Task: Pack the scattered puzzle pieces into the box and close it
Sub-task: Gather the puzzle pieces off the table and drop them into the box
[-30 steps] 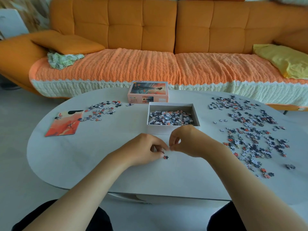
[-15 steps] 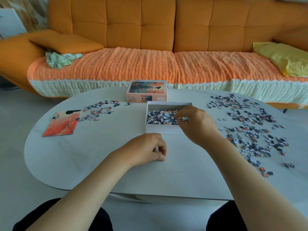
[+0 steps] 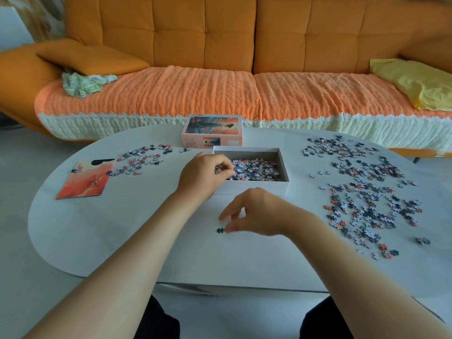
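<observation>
The open white box (image 3: pixel 256 186) stands mid-table, partly filled with puzzle pieces (image 3: pixel 256 167). My left hand (image 3: pixel 204 176) hovers over the box's left edge, its fingers curled around a few small pieces. My right hand (image 3: pixel 255 214) is in front of the box, slightly blurred. Its fingers and thumb are spread downward beside a single dark piece (image 3: pixel 220 230) on the table, and it holds nothing. A large scatter of loose pieces (image 3: pixel 362 196) covers the right side of the table. A smaller scatter of pieces (image 3: pixel 141 160) lies at the left.
The box lid (image 3: pixel 212 130), printed with the picture, stands just behind the box. An orange picture card (image 3: pixel 85 178) lies at the table's left. The oval white table (image 3: pixel 122 228) has an orange sofa (image 3: pixel 208 89) behind it.
My right hand left the box and came back down to the dark piece near the front. My left hand rose from the table and moved over the box's left edge.
</observation>
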Motion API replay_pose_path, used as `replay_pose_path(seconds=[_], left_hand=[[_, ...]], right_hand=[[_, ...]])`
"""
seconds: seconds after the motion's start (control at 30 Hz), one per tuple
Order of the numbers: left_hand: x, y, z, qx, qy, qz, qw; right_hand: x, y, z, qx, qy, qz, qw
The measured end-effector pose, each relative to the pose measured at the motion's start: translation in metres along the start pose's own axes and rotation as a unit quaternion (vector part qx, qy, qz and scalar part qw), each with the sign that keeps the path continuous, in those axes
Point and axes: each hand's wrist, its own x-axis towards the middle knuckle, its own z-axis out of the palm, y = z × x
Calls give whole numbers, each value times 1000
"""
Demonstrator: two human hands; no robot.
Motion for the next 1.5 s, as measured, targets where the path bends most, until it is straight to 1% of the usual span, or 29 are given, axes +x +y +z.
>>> replay_pose_path(seconds=[0.13,0.23,0.3,0.33,0.37,0.4,0.47,0.5,0.53,0.57,0.67,0.73,0.8,0.9,1.03,1.13,1.23,1.3,1.4,1.47,1.5], left_hand=[[3,-5,2,19,-6,15,1000],[3,-9,0,41,1,40,998],[3,-12,-3,43,2,36,998],[2,-13,-6,37,-6,26,999],[2,-15,-8,26,-19,16,999],[1,-18,-10,14,-34,11,999],[-2,-24,-13,-4,-54,9,998],[-4,-26,-14,-14,-59,9,998],[-5,-28,-15,-25,-63,7,998],[-7,-30,-17,-32,-67,8,997],[-11,-37,-27,-29,-69,15,997],[-11,-47,-39,-9,-59,6,998],[-11,-62,-55,22,-41,-24,999],[-16,-93,-78,102,0,-73,992],[-30,-133,-107,199,34,-141,969],[-47,-163,-123,225,48,-163,959],[-62,-190,-135,237,67,-183,952],[-69,-206,-143,244,52,-225,942],[-75,-227,-153,224,-8,-278,934],[-75,-233,-158,213,-35,-281,935],[-75,-235,-158,208,-37,-272,939]], right_hand=[[9,-12,13,-32,12,3,999],[9,-14,9,-19,-18,5,1000],[7,-12,7,-14,-30,14,999],[6,-11,5,-12,-12,15,1000],[7,-9,3,-8,29,15,999],[9,-6,0,-3,91,13,996],[16,-1,-11,5,240,18,971],[20,1,-17,3,298,27,954],[23,1,-23,-4,332,41,942],[27,2,-27,-18,342,57,938],[39,-1,-27,-74,310,78,944],[47,-12,-21,-92,311,53,945],[60,-30,-15,-104,318,18,942],[90,-65,-8,-111,311,-27,944],[141,-108,14,-133,236,-67,960],[180,-127,39,-129,189,-83,970],[213,-142,66,-141,161,-86,973],[233,-152,80,-164,141,-86,973],[259,-162,95,-206,98,-85,970],[276,-164,101,-229,79,-85,966],[283,-163,104,-239,69,-81,965]])
